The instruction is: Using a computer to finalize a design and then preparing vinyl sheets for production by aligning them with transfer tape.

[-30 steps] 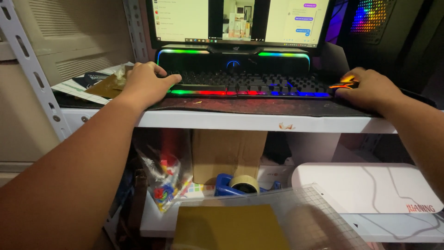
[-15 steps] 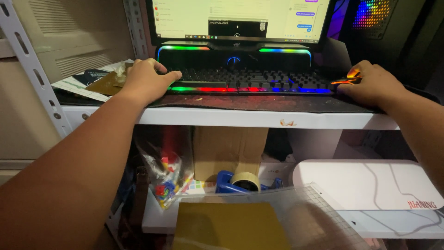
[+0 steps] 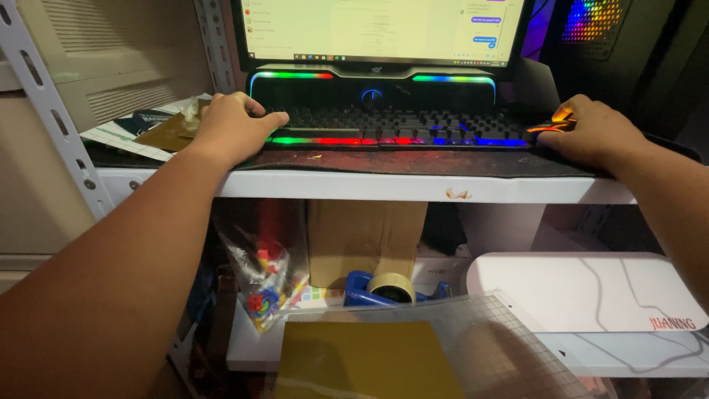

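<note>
A black keyboard (image 3: 402, 127) with rainbow backlight lies on a dark desk mat (image 3: 413, 162) on a white shelf. My left hand (image 3: 230, 127) rests palm down on the keyboard's left end, fingers curled over the keys. On the right, my right hand (image 3: 591, 133) covers a mouse (image 3: 552, 124) that glows orange, and grips it. A lit monitor (image 3: 380, 29) stands behind the keyboard with a light bar (image 3: 369, 77) under it.
Papers and a brown sheet (image 3: 159, 129) lie left of the keyboard. Below the shelf are a cardboard box (image 3: 365, 236), a blue tape dispenser (image 3: 384, 288), a bag of coloured pieces (image 3: 266, 284), a white machine (image 3: 591, 292) and a gridded mat with a gold sheet (image 3: 365, 362). A metal rack post (image 3: 52, 111) stands left.
The view has shifted slightly, and the screen content has changed. Both hands stay in place on the keyboard and mouse.
</note>
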